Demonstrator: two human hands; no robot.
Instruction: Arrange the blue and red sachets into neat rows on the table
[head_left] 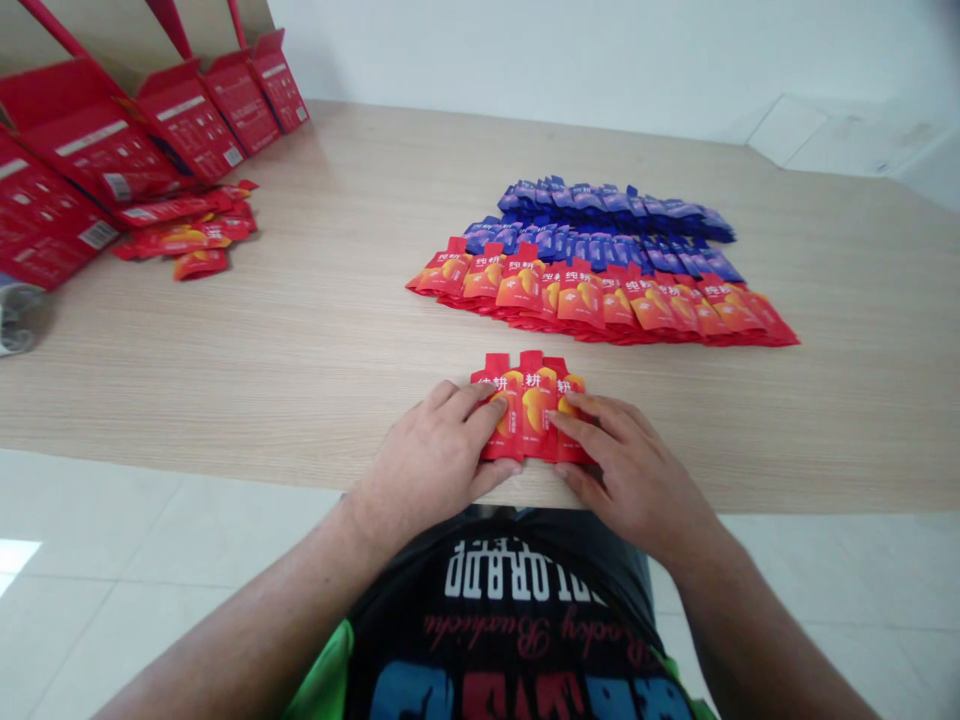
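One black printed shirt front (510,620) fills 6 o'clock at the bottom of the view, with white floor tiles (112,530) on either side. Just ahead of it, the left hand (427,465) reaches in from 7 o'clock and the right hand (630,470) from 5 o'clock. They are apart, with a narrow gap between them, and each closes on three red sachets (538,405), fingers across the printed faces and thumb at the lower edge. The sachets overlap side by side near the front edge of the wooden worktop (225,370) at 12 o'clock. Beyond them, also at 12 o'clock, lies a long overlapping row of red sachets (600,295), with two rows of blue-purple sachets (600,225) behind it. At 10 o'clock, loose red sachets (184,235) lie in a heap beside a line of open red cartons (97,140). A white wall (525,50) rises behind the worktop.
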